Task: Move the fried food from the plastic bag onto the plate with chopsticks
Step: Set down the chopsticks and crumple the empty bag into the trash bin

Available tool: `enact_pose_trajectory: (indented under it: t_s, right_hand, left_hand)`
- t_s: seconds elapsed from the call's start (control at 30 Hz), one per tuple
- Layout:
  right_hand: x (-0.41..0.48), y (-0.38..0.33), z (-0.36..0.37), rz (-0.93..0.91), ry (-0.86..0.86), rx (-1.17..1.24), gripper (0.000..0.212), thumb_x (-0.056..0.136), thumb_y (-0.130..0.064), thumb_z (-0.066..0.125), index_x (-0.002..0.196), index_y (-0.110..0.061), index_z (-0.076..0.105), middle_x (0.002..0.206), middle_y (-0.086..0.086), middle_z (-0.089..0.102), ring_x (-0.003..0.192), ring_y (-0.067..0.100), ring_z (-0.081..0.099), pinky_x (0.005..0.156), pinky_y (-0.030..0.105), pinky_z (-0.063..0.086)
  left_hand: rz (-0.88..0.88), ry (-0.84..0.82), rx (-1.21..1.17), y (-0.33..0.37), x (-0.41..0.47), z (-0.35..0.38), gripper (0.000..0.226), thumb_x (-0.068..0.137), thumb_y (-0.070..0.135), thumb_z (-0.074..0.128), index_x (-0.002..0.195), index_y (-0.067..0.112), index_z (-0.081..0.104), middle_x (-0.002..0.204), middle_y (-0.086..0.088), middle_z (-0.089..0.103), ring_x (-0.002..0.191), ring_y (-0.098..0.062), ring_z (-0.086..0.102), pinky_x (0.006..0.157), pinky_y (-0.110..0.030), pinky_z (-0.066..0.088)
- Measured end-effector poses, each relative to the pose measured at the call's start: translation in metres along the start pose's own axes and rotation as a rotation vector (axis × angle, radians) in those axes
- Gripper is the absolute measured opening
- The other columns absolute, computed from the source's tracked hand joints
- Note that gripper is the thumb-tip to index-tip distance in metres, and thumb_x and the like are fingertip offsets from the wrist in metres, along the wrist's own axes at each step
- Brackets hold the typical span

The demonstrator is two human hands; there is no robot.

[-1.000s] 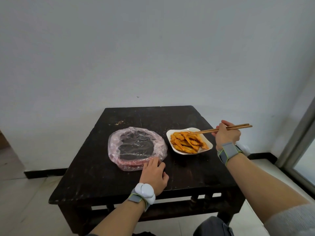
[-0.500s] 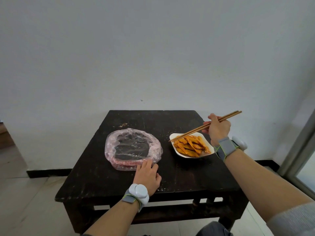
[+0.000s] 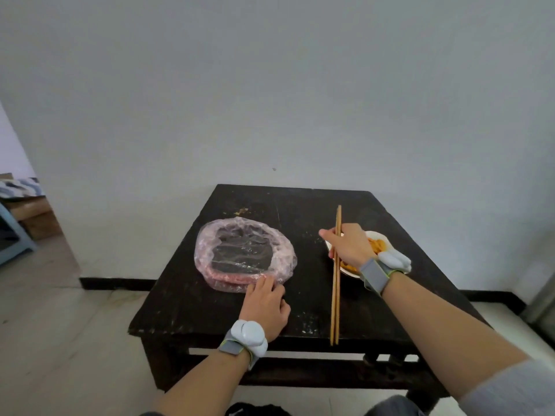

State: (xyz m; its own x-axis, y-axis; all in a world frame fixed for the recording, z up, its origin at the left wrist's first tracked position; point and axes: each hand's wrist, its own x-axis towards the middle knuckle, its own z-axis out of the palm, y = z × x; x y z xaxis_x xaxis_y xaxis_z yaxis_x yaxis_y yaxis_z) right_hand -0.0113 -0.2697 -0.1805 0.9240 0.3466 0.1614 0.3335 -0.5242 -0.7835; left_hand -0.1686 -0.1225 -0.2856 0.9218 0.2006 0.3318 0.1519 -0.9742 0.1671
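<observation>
The right hand [image 3: 348,246] is clenched around a pair of chopsticks [image 3: 335,295], fingers curled over them with the forefinger pointing toward the table's left side. The two sticks lie side by side. One short end points toward the table's [image 3: 300,211] far edge and the long end reaches to its near edge. It cannot be told whether that long end touches the tabletop.

Behind this hand, on the right half of the table, sits the white plate [image 3: 383,236]. The fried food [image 3: 377,244] lies on it as orange pieces, largely hidden by the hand and wrist. A grey strap with a white device [image 3: 395,261] wraps the right wrist.

The left hand [image 3: 265,304] lies relaxed, palm down, near the table's front edge. It grasps nothing, and its fingertips rest on the near rim of the plastic bag [image 3: 244,256]. The bag is spread flat on the left half of the table, translucent pink, crumpled at the rim, and the dark tabletop shows through its middle. The left wrist carries a matching strap and white device [image 3: 249,337].

Beyond the table's far edge rises a plain pale wall [image 3: 270,85] with a black skirting [image 3: 117,283] at its foot, and pale floor tiles [image 3: 60,325] lie to the table's left.
</observation>
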Motion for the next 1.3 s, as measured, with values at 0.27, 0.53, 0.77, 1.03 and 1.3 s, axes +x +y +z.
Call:
enact_pose_trajectory:
  t_s: [0.27, 0.53, 0.77, 1.03, 1.3]
  right_hand:
    - [0.007, 0.014, 0.058, 0.041, -0.128, -0.315, 0.040, 0.094, -0.051, 0.052, 0.077, -0.015, 0.060, 0.053, -0.003, 0.066, 0.053, 0.006, 0.065, 0.053, 0.022, 0.043]
    - [0.016, 0.023, 0.085, 0.005, -0.093, -0.585, 0.044, 0.090, -0.053, 0.058, 0.099, -0.010, 0.058, 0.100, 0.011, 0.067, 0.095, 0.031, 0.065, 0.077, 0.038, 0.051]
    - [0.013, 0.031, 0.093, -0.027, -0.097, -0.632, 0.046, 0.095, -0.039, 0.055, 0.133, -0.016, 0.042, 0.115, 0.015, 0.066, 0.105, 0.035, 0.063, 0.085, 0.040, 0.050]
    - [0.007, 0.034, 0.090, -0.116, -0.117, -0.765, 0.037, 0.099, -0.036, 0.047, 0.130, -0.017, 0.052, 0.122, 0.009, 0.052, 0.106, 0.032, 0.062, 0.083, 0.040, 0.050]
    - [0.004, 0.028, 0.080, -0.104, -0.153, -0.847, 0.034, 0.099, -0.033, 0.048, 0.124, -0.014, 0.061, 0.119, 0.008, 0.058, 0.109, 0.031, 0.061, 0.084, 0.037, 0.051]
  left_hand:
    - [-0.010, 0.059, -0.041, -0.004, -0.002, 0.005, 0.028, 0.086, 0.031, 0.047, 0.103, 0.015, 0.062, 0.113, -0.004, 0.052, 0.107, -0.023, 0.047, 0.092, -0.037, 0.038]
    - [-0.017, 0.099, -0.038, -0.002, 0.000, 0.008, 0.024, 0.081, 0.029, 0.049, 0.092, 0.013, 0.063, 0.104, -0.006, 0.056, 0.100, -0.026, 0.051, 0.086, -0.039, 0.042]
    - [-0.023, 0.070, -0.028, -0.004, 0.001, 0.009, 0.026, 0.083, 0.031, 0.044, 0.095, 0.015, 0.060, 0.106, -0.005, 0.052, 0.101, -0.024, 0.047, 0.087, -0.037, 0.038]
    - [-0.023, 0.067, -0.028, -0.002, 0.001, 0.008, 0.025, 0.083, 0.030, 0.045, 0.095, 0.014, 0.060, 0.107, -0.005, 0.052, 0.101, -0.024, 0.047, 0.087, -0.038, 0.038]
    - [-0.023, 0.066, -0.057, -0.003, 0.000, 0.007, 0.023, 0.083, 0.028, 0.047, 0.095, 0.013, 0.061, 0.108, -0.005, 0.053, 0.102, -0.025, 0.048, 0.088, -0.037, 0.038]
